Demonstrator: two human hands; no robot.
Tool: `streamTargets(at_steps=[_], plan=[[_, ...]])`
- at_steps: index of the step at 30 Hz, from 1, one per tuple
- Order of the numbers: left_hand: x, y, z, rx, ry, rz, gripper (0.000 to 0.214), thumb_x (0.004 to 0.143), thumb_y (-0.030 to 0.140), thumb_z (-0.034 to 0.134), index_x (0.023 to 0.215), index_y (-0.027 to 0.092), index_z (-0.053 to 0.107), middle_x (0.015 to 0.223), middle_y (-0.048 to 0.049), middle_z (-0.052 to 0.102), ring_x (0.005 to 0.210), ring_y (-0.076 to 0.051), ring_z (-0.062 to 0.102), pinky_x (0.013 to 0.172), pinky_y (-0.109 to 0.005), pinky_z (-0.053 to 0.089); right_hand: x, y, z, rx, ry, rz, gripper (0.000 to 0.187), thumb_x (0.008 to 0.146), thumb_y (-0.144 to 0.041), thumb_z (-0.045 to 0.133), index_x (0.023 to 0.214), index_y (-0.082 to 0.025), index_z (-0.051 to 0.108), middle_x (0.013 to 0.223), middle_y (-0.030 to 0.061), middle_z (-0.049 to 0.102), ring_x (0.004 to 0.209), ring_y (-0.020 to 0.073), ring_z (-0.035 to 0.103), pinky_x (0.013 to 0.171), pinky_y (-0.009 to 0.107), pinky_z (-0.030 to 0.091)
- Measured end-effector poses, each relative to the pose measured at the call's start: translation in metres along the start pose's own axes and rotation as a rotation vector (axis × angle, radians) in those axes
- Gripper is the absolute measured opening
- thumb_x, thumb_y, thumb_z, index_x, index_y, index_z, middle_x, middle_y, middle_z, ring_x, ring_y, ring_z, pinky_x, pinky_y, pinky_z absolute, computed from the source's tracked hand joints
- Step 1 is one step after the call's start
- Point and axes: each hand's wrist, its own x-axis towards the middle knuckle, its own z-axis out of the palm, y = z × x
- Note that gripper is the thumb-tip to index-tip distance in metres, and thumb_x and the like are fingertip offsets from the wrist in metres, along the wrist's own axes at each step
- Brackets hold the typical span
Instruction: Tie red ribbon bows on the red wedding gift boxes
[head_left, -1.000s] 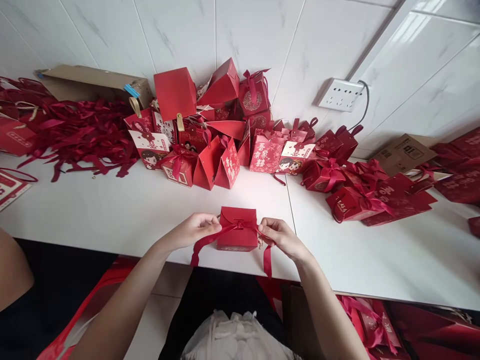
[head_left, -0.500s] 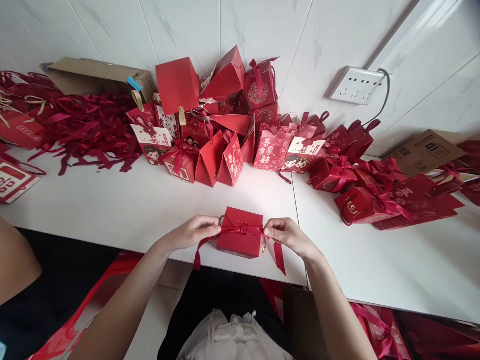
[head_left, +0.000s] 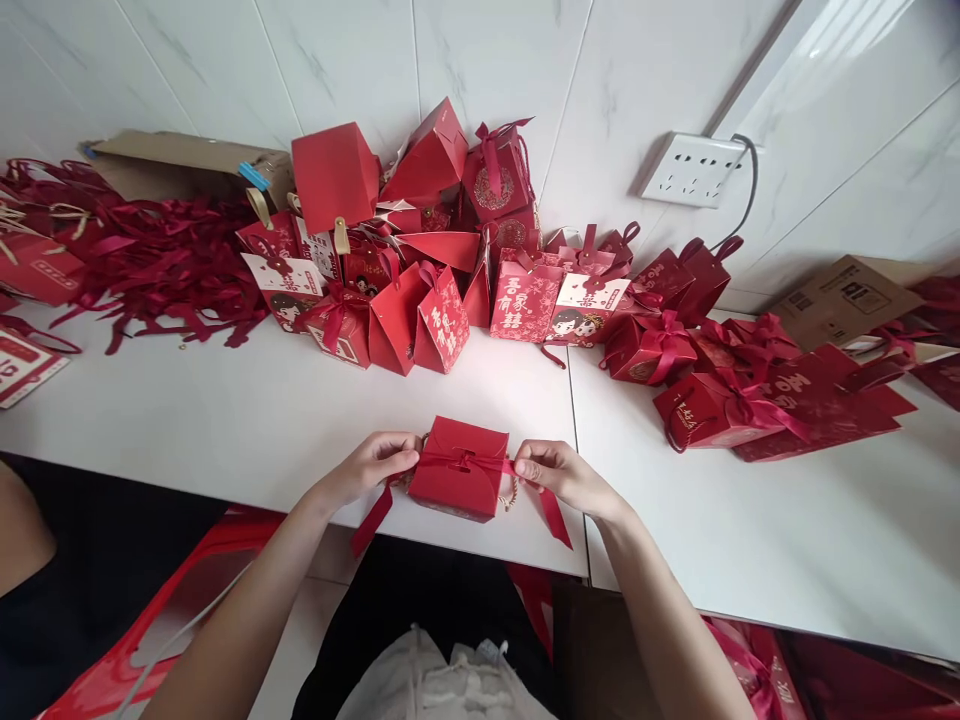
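Note:
A small red gift box [head_left: 459,482] sits near the front edge of the white table [head_left: 225,430]. A dark red ribbon [head_left: 551,512] crosses its top, and both ends hang over the table edge. My left hand [head_left: 371,467] pinches the ribbon at the box's left side. At the right side my right hand [head_left: 559,475] pinches the other end. A small gold bead loop [head_left: 512,497] hangs by the box's right corner.
A heap of red gift boxes [head_left: 420,260] leans against the tiled wall. Loose ribbons [head_left: 165,270] lie at the back left by a cardboard box [head_left: 172,165]. More boxes [head_left: 720,380] lie to the right. A wall socket [head_left: 690,170] sits above them.
Both hands have pulled the ribbon tighter across the box top, and the box has shifted slightly left and toward the table edge.

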Motion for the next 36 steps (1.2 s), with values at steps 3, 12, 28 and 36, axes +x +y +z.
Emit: streamTargets(at_steps=[3,12,28,36], plan=[[-0.008,0.002,0.016,0.005,0.086,0.002,0.040,0.079,0.044,0.052,0.055,0.018,0.032,0.058,0.0047,0.036,0.051,-0.007,0.032,0.050,-0.023,0.030,-0.007,-0.012,0.000,-0.048,-0.005,-0.046,0.033,0.082,-0.049,0.059,0.069,-0.019,0.056,0.066,0.0012,0.063,0.061,0.0137,0.057,0.061,0.027,0.045],[-0.033,0.019,0.031,0.082,0.178,-0.007,0.040,0.081,0.044,0.051,0.054,0.019,0.039,0.047,0.0041,0.043,0.047,-0.010,0.043,0.051,-0.025,0.038,-0.001,-0.029,0.038,-0.122,0.066,-0.280,0.020,0.082,-0.041,0.061,0.079,-0.022,0.066,0.114,0.0067,0.064,0.095,0.0221,0.061,0.075,0.034,0.051],[0.076,0.059,-0.003,0.171,-0.014,0.190,0.033,0.075,0.039,0.056,0.053,0.016,0.047,0.051,0.0020,0.049,0.050,-0.009,0.044,0.049,-0.025,0.030,0.071,-0.022,0.000,-0.057,0.554,-0.420,0.040,0.065,-0.057,0.068,0.068,-0.018,0.066,0.070,0.0035,0.065,0.066,0.0184,0.057,0.062,0.030,0.045],[0.106,0.074,-0.009,0.182,-0.283,0.141,0.026,0.072,0.029,0.060,0.053,0.016,0.047,0.047,0.0036,0.048,0.045,-0.008,0.043,0.056,-0.026,0.038,0.058,-0.008,-0.004,-0.275,0.610,-0.536,0.031,0.083,-0.048,0.055,0.085,-0.022,0.072,0.090,0.0052,0.067,0.086,0.0223,0.060,0.077,0.033,0.047]])
